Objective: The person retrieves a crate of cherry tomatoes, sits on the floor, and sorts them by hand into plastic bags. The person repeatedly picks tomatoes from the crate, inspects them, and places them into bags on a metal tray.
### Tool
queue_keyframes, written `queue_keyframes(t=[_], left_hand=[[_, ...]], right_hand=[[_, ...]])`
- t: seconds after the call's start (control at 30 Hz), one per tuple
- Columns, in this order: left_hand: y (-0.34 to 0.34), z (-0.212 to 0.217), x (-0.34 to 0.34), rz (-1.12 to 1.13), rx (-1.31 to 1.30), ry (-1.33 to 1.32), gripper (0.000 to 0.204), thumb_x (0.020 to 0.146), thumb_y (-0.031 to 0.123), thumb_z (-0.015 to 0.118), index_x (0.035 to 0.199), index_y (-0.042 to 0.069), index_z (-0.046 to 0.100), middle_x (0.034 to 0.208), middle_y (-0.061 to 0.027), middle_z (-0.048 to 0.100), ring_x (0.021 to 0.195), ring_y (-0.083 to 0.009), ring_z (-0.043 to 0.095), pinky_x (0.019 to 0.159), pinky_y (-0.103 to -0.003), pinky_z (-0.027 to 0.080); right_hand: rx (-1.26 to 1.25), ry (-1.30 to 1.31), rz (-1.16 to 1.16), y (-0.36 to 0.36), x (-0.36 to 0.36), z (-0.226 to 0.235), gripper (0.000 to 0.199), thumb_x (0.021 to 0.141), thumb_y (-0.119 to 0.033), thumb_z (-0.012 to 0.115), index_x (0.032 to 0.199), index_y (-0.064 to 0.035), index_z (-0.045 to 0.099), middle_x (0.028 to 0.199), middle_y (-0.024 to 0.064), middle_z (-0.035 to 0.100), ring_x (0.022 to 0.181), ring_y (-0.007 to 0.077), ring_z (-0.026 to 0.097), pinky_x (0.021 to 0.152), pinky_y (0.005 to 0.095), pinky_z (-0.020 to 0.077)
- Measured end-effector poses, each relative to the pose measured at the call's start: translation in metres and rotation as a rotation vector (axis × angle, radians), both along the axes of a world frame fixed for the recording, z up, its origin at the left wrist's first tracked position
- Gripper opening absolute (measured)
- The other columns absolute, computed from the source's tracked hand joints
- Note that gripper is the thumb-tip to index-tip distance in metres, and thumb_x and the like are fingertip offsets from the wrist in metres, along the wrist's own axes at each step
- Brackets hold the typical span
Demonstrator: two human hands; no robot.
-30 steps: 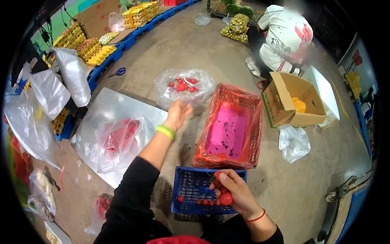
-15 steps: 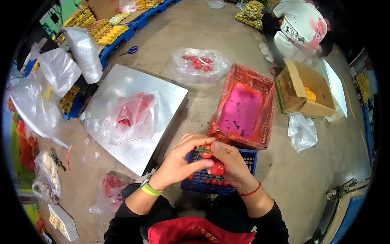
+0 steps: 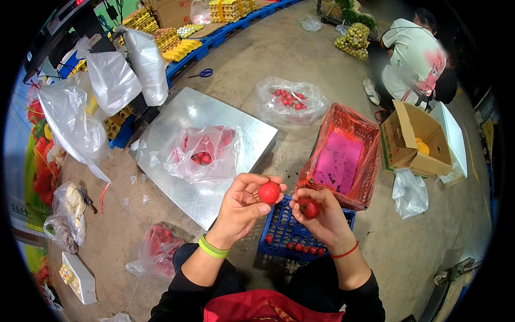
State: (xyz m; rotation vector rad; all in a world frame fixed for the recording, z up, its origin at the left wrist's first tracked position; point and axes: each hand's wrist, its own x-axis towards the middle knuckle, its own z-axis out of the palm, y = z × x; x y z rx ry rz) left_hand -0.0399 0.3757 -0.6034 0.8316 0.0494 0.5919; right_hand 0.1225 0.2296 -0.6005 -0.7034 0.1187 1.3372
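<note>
A round red tomato (image 3: 269,192) is pinched between the thumb and fingers of my left hand (image 3: 236,209). My right hand (image 3: 328,226) curls around a second red tomato (image 3: 309,207), a short distance away. Both hands are over a blue mesh crate (image 3: 289,228), where several red tomatoes (image 3: 306,249) lie along the near side. To the left, a clear plastic bag (image 3: 185,163) with red tomatoes in it rests on a square metal platform (image 3: 244,131).
Beyond the blue crate stands a red crate (image 3: 373,145) with a pink base. A clear bag of tomatoes (image 3: 289,100) lies farther back. At right are a cardboard box (image 3: 399,145) and a crouching person (image 3: 413,59). Another red-filled bag (image 3: 158,249) sits near my left knee.
My hands have moved apart; before, they met around two tomatoes, one with a green stem. Each hand now holds one tomato. The view has shifted, moving the surroundings right.
</note>
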Motion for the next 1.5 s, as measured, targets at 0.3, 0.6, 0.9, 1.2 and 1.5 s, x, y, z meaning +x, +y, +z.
queue_keyframes(t=[0.3,0.6,0.9,1.2,1.5], left_hand=[[0.005,0.008,-0.012,-0.042,-0.235,-0.054,0.047,0.095,0.006,0.065,0.137,0.005,0.044,0.142,-0.0244,0.048,0.130,-0.0338,0.054,0.109,-0.036,0.051],[0.005,-0.009,0.003,0.033,-0.164,0.078,0.043,0.100,0.005,0.054,0.141,0.004,0.041,0.135,-0.0214,0.049,0.120,-0.0297,0.060,0.101,-0.031,0.056],[0.011,-0.019,0.012,0.012,-0.237,0.067,0.039,0.102,0.010,0.051,0.140,0.002,0.043,0.133,-0.0203,0.052,0.110,-0.0265,0.063,0.091,-0.029,0.058],[0.006,-0.020,0.018,-0.030,-0.293,0.137,0.041,0.104,0.018,0.053,0.143,0.008,0.042,0.136,-0.0153,0.052,0.119,-0.0258,0.060,0.097,-0.041,0.056],[0.012,-0.025,0.014,-0.078,-0.300,0.155,0.038,0.104,0.015,0.053,0.140,0.007,0.044,0.133,-0.0122,0.055,0.118,-0.0216,0.061,0.095,-0.038,0.058]], right_hand=[[0.106,-0.235,0.077,0.002,-0.013,0.029,0.022,0.103,-0.022,0.051,0.110,-0.0031,0.061,0.119,0.0136,0.063,0.102,0.0225,0.063,0.077,0.0283,0.0504],[0.096,-0.218,0.122,0.013,-0.001,0.004,0.065,0.104,-0.062,0.030,0.081,-0.0069,0.055,0.099,0.0100,0.062,0.092,0.0207,0.060,0.062,0.0252,0.0413],[0.101,-0.749,0.063,0.021,-0.010,0.004,0.039,0.104,-0.045,0.047,0.109,-0.0061,0.054,0.097,0.0073,0.061,0.090,0.0180,0.061,0.070,0.0275,0.0460],[0.031,-1.544,-0.180,0.029,-0.013,-0.003,0.050,0.075,-0.006,0.088,0.116,-0.0025,0.059,0.109,0.0072,0.061,0.099,0.0142,0.060,0.087,0.0279,0.0504],[-0.038,-1.782,-0.258,0.042,-0.023,0.007,0.042,0.072,-0.005,0.084,0.111,-0.0051,0.070,0.107,0.0107,0.058,0.093,0.0229,0.060,0.079,0.0310,0.0502]])
